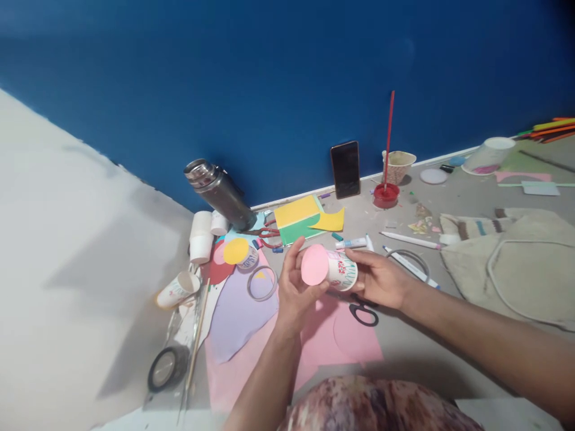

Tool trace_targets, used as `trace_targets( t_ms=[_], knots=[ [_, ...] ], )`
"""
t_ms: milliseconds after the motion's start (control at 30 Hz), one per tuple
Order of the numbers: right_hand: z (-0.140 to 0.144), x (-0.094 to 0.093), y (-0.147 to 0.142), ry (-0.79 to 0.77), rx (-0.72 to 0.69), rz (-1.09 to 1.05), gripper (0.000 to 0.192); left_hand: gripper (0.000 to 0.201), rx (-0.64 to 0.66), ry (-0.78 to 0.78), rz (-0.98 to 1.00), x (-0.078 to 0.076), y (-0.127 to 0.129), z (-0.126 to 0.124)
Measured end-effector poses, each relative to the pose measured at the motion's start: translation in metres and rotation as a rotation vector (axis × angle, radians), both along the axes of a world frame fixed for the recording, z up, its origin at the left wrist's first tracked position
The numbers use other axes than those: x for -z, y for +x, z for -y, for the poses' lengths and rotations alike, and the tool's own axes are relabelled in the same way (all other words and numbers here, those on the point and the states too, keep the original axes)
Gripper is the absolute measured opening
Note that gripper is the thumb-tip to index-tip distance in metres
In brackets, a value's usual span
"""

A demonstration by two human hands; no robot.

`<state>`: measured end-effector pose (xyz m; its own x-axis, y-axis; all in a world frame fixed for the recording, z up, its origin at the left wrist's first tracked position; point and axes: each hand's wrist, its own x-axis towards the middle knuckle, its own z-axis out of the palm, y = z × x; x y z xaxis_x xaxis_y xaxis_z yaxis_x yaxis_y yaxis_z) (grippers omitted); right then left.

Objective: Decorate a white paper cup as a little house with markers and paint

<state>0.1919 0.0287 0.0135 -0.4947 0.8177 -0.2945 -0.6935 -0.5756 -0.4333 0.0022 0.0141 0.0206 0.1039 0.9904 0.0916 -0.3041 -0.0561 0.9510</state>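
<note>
A decorated paper cup (345,270) is held on its side between the two hands: one end is gripped between the thumb and fingers of the right hand (381,278), and the other, fronted by a pink paper disc (315,265), is clasped by the curled left hand (294,293). The wall has already been drawn on in teal and red; whether the disc has been stuck down cannot be told. Below the hands, a pink paper sheet (314,353) is spread, bearing a round shape, perhaps a further disc, and black-handled scissors (366,324) are laid just under the right hand. To the left of the left hand, a purple paper sheet (238,323) is topped by a grey ring (262,299); just past it, a patterned cup (248,258) with a yellow disc (236,251) seems to have been brought to a similar stage. Farther left, a tipped cup (176,291) is seen without a disc, and stacked white cups (200,246) appear undrawn, so these are judged less advanced. Beyond both hands, a tube (353,243), probably of glue, is laid down, and farther off a smartphone (345,170) is propped upright.
</note>
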Motion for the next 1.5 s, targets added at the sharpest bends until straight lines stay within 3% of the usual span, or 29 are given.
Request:
trace_targets(
  t_ms=[167, 300, 400, 533, 667, 800, 1000, 1333, 1500],
  knots=[
    [0.011, -0.012, -0.003, 0.228, -0.064, 0.198, 0.048, 0.089, -0.170, -0.086, 0.051, -0.006, 0.002, -0.003],
    [0.020, -0.014, -0.007, 0.367, -0.070, 0.429, 0.046, 0.091, -0.168, -0.147, -0.005, -0.008, 0.001, -0.001],
    [0.018, -0.012, -0.006, 0.289, -0.034, 0.428, 0.047, 0.095, -0.140, -0.161, -0.023, -0.009, 0.001, 0.003],
    [0.009, -0.012, 0.000, 0.139, 0.022, 0.268, 0.038, 0.070, -0.210, -0.104, -0.042, -0.018, -0.004, 0.007],
    [0.005, -0.012, 0.002, 0.068, 0.038, 0.181, 0.025, 0.062, -0.270, 0.073, -0.268, -0.025, -0.011, 0.008],
    [0.006, -0.010, -0.001, 0.033, 0.028, 0.137, 0.021, 0.053, -0.277, 0.277, -0.508, -0.021, -0.011, 0.008],
    [0.007, -0.013, 0.000, -0.036, 0.027, 0.114, 0.015, 0.041, -0.301, 0.382, -0.629, -0.014, -0.002, 0.010],
    [0.006, -0.013, -0.002, -0.008, 0.104, 0.079, 0.020, 0.042, -0.291, 0.370, -0.660, -0.013, 0.000, 0.011],
    [0.012, -0.018, -0.002, 0.092, 0.108, 0.155, 0.033, 0.050, -0.318, 0.136, -0.446, -0.024, -0.001, 0.002]
  ],
)
